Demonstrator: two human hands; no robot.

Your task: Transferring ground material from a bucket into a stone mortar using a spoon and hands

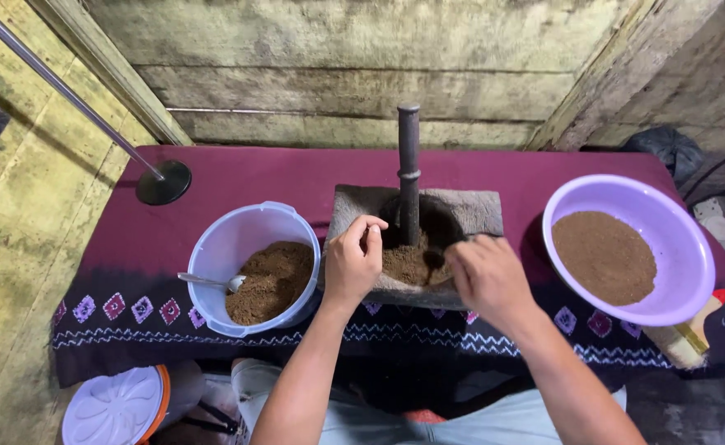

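Head view: both hands at a stone mortar [469,210] of brown powder [408,264] on the cloth-covered desk [239,177].

The left hand [352,262] pinches powder at the mortar's rim, fingers closed; the right hand [488,278] rests curled on the front edge, its grip hidden. A dark pestle [409,169] stands upright in the hollow. A blue tub [251,268] with a spoon [211,282] sits left, a lilac bowl [630,259] right. The powder seems under check by touch; regripping the pestle would call for a freed hand.

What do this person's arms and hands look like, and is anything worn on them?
Both forearms are bare from elbow to wrist, with no sleeves in view. The left hand and the right hand wear no gloves; no watch, bracelet or ring shows. Pale grey-blue clothing shows below the arms.
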